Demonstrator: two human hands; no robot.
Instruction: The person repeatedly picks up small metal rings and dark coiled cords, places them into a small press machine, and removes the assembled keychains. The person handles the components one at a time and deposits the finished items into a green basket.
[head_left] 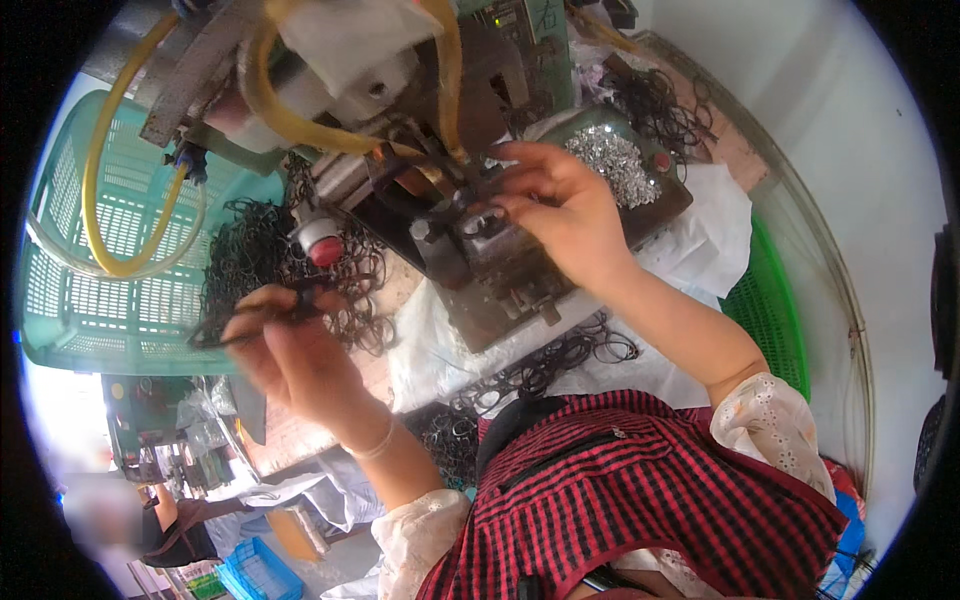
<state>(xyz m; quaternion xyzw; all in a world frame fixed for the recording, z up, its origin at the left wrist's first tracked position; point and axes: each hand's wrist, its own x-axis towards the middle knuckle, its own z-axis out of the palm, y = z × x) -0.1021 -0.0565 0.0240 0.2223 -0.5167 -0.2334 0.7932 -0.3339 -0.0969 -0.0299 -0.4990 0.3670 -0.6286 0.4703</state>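
The left grip, blurred, is closed with what appears to be a black loop at its fingertips. I judge the loop light, thin and pliant, best pinched at its rim. Just beyond lies a tangled loop pile. Farther right, the right grip is half-curled at a metal fixture; its contents I cannot tell.

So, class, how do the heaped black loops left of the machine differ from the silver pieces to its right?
Colour: the black loops are dark, while the silver pieces are bright and shiny.
Size and shape: the black loops are thin open rings, while the silver pieces are smaller bits.
Place: the black loops tangle near the red button, while the silver pieces sit in a dark tray.
Both lie in loose heaps.
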